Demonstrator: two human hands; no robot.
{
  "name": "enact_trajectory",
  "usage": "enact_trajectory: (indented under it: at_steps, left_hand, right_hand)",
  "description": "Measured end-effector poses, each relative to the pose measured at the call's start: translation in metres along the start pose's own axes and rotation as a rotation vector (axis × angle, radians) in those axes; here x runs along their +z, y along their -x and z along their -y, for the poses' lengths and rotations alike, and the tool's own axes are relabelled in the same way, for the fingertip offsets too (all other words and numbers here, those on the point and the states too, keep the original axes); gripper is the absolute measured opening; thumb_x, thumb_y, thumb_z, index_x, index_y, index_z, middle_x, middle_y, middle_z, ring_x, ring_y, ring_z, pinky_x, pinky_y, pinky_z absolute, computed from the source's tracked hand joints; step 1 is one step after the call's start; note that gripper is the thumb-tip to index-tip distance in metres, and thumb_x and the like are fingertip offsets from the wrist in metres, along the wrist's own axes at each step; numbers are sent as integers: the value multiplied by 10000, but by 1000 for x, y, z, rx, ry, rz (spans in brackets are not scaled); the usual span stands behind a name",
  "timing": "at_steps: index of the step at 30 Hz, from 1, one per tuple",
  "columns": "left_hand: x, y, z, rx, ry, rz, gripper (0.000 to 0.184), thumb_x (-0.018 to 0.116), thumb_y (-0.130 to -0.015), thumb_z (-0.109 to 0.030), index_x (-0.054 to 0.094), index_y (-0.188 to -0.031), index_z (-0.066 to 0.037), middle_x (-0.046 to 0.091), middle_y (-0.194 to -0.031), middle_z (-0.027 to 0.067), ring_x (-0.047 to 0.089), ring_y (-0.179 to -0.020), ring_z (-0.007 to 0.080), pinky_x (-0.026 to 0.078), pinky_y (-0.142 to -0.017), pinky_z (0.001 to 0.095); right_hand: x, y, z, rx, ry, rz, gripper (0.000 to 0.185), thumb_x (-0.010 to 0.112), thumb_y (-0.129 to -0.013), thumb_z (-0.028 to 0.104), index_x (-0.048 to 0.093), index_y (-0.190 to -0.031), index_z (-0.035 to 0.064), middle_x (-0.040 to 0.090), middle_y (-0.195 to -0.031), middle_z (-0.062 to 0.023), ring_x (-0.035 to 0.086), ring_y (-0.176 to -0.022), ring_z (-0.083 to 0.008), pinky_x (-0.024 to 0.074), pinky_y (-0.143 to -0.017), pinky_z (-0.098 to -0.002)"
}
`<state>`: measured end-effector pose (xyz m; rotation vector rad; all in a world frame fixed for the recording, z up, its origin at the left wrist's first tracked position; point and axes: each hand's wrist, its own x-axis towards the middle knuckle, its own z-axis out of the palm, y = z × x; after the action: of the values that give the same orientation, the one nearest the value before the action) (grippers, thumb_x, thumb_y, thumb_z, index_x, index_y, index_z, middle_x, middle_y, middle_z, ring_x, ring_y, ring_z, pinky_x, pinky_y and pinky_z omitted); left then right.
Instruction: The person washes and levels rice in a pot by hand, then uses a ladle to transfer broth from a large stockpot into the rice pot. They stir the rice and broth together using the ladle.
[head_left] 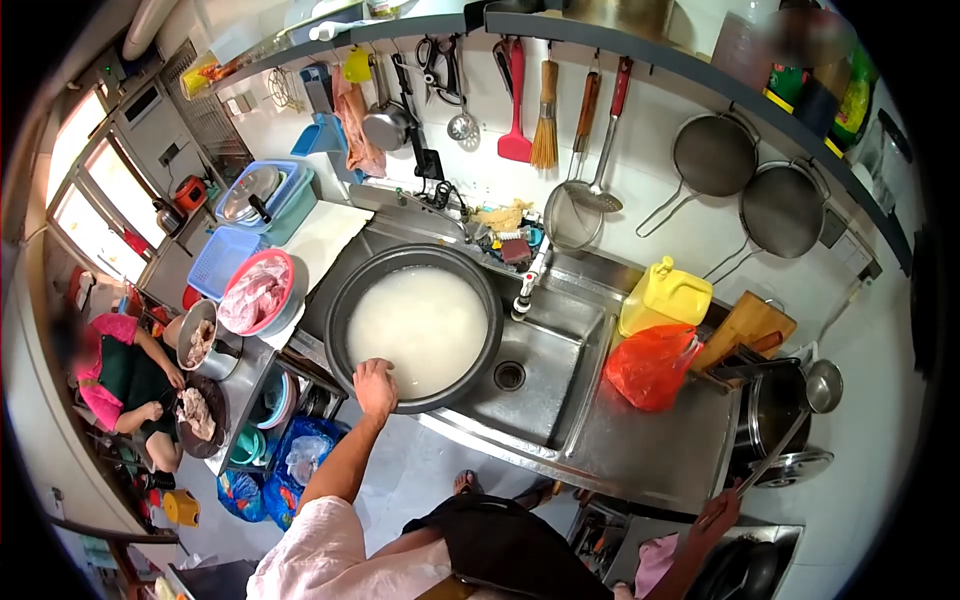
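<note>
My left hand [376, 388] has its fingers curled over the near-left rim of a large dark basin [492, 345]. Cloudy white water [415, 325] fills much of the basin, and what lies beneath its surface is hard to make out. The basin rests over the left part of a steel sink [530, 400], beside a tap [524, 298]. Off to the lower right, my right hand [713, 515] is closed around the handle of a long ladle [824, 386], whose bowl points up and away near a dark pot [770, 410].
At left, another person [130, 375] handles meat [197, 412] on a round board. A pink bowl of meat [258, 290] stands left of the basin. A yellow jug [665, 300] and red plastic bag [652, 368] sit right of the sink. Strainers [715, 155] hang on the wall.
</note>
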<state>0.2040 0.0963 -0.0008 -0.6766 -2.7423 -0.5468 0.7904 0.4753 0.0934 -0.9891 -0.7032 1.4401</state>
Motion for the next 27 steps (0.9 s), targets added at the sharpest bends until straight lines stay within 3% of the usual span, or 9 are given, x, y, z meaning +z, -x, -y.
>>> enact_trajectory:
  at_steps: [4, 5, 7, 9, 12, 15, 18, 22, 27]
  left_hand:
    - [16, 0, 18, -20, 93, -44, 181, 634, -783, -59, 718, -936, -105, 683, -976, 110, 613, -986, 327, 485, -871, 454]
    - [15, -1, 17, 68, 35, -70, 189, 618, -766, -45, 721, -916, -97, 686, -946, 125, 622, -956, 343, 498, -854, 458]
    - [12, -1, 9, 132, -50, -87, 216, 592, -735, -15, 722, -897, -76, 687, -925, 152, 628, -940, 366, 510, -846, 465]
    - [13, 0, 9, 117, -51, -41, 250, 581, -733, 2, 707, -939, -60, 680, -998, 137, 596, -1015, 374, 480, -901, 473]
    - [19, -1, 14, 150, -93, -29, 241, 581, -748, -5, 695, -950, -70, 672, -1014, 127, 573, -1010, 371, 465, -896, 464]
    - [13, -1, -1, 99, -211, -3, 220, 585, -766, -16, 696, -943, -86, 668, -1008, 114, 568, -1006, 354, 460, -880, 464]
    - [14, -2, -8, 83, -299, 0, 216, 588, -776, -31, 702, -951, -89, 668, -1011, 108, 566, -1031, 350, 459, -881, 464]
    - [15, -3, -10, 70, -348, 6, 223, 582, -793, -37, 703, -972, -89, 663, -1016, 103, 567, -1039, 343, 460, -880, 465]
    - [17, -3, -14, 46, -391, 4, 208, 582, -797, -43, 714, -943, -110, 665, -1009, 90, 574, -1041, 329, 469, -876, 458]
  right_hand:
    - [-34, -79, -24, 83, 155, -202, 324, 646, -948, 199, 634, -1216, 16, 486, -753, 28, 454, -593, -92, 391, -492, -263]
    - [-96, -134, -60, -13, 268, -108, 171, 672, -902, 222, 676, -973, 66, 502, -764, 26, 480, -630, -131, 428, -545, -316]
    - [-66, -150, -45, 43, 306, -312, 216, 688, -875, 231, 562, -729, 133, 540, -723, -6, 496, -624, -169, 422, -568, -366]
    - [-82, -203, -57, 13, 369, -297, 216, 713, -841, 177, 592, -685, 89, 528, -666, -8, 507, -608, -161, 371, -550, -365]
    - [-66, -257, -50, 217, 539, -541, 136, 671, -898, 98, 602, -892, -18, 533, -653, -93, 484, -525, -229, 357, -489, -423]
    - [-96, -320, -56, 262, 949, -462, 133, 623, -941, 63, 580, -1017, -37, 566, -685, -135, 466, -487, -255, 352, -466, -455]
    - [-85, -333, -20, 298, 1411, -300, 250, 568, -978, 115, 593, -787, -44, 539, -619, -144, 593, -545, -231, 439, -460, -431]
    - [-158, -442, -38, 849, 1314, -56, 332, 607, -934, 88, 556, -618, 0, 555, -597, -145, 458, -459, -190, 330, -415, -353]
    - [-109, -383, 4, 747, 241, -149, 311, 619, -920, 104, 474, -645, 108, 454, -556, 3, 382, -438, -112, 308, -452, -267]
